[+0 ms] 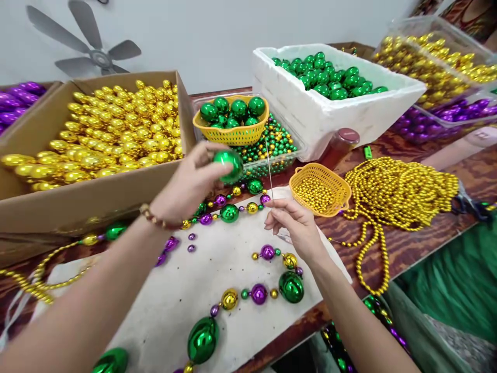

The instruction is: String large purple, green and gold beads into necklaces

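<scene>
Between the thumb and fingers of my left hand (190,184) is a large shiny green bead (228,167), a little blurred. My right hand (293,225) pinches a long thin needle (269,173) that points upward. Below both hands lies a white cloth (163,311). On it a strand of green, gold and purple beads (259,293) curves from the right hand's side toward the front. More strung beads (229,213) lie between the hands. Two small loose purple beads (191,248) rest on the cloth near my left wrist.
Behind my left hand stands a cardboard box (116,194) of gold beads. A yellow basket (233,135) of green beads sits on a clear tub (272,168). To the right are a white foam box (287,98), a small basket (337,204) and a gold bead heap (404,194).
</scene>
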Demonstrator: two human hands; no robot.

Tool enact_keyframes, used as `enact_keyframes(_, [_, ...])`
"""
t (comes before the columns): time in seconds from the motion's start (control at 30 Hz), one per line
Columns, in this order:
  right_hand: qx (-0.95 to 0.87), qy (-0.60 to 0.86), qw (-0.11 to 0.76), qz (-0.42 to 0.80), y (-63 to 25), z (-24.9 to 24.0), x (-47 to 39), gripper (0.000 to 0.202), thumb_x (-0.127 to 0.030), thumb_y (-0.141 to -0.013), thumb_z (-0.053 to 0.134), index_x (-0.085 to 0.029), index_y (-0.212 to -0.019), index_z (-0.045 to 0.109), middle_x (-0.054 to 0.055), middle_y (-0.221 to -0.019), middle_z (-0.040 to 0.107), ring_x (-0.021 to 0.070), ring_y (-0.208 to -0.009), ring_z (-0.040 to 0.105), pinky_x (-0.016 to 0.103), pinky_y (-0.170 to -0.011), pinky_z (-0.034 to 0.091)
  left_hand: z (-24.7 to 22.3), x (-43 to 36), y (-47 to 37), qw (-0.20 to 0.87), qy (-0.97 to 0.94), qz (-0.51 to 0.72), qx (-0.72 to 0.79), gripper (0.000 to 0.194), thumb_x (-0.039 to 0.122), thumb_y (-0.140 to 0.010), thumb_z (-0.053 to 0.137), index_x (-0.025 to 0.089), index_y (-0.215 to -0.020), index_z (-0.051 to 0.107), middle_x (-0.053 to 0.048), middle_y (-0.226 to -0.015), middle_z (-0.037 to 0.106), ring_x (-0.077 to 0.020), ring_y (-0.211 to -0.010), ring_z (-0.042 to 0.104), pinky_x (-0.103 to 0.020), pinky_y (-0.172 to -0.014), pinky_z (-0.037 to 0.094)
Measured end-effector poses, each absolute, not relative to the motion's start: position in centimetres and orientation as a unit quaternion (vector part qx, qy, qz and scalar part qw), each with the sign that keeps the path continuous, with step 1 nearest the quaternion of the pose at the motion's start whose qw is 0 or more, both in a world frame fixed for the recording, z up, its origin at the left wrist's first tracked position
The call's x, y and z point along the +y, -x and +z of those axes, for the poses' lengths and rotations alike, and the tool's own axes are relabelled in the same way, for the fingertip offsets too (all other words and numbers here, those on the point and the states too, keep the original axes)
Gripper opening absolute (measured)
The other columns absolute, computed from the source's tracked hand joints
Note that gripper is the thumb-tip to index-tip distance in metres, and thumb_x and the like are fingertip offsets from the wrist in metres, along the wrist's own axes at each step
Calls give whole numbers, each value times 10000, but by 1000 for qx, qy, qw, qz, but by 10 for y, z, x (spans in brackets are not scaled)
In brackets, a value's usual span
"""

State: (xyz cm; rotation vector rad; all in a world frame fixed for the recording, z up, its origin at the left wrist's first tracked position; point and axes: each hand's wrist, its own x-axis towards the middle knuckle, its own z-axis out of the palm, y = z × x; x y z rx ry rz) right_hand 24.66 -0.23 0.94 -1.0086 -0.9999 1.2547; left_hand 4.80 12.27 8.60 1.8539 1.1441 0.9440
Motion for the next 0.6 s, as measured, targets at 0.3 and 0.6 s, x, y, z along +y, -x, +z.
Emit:
enact_keyframes(0.3, [-482, 491, 522, 504, -200, -9, -13, 186, -277, -921, 516, -178, -998, 653, 15, -747, 658, 135, -665, 625, 224, -550, 456, 6, 0, -15, 516, -609, 365, 478, 559, 270, -773, 708, 249, -1271, 454, -72, -1235, 543, -217, -1095, 569, -340, -889, 481])
enact_keyframes(0.6, [-488, 499, 479, 532, -179, -27, -46, 230, -334, -949, 501, -180, -1040, 645, 28, -751, 680, 142, -670, 637, 229, -572, 463, 11, 4, 12, 541, -518, 477, 459, 443, 265, -766, 728, 246, -1190, 601, -39, -1114, 648, -184, -990, 579, -281, -855, 457])
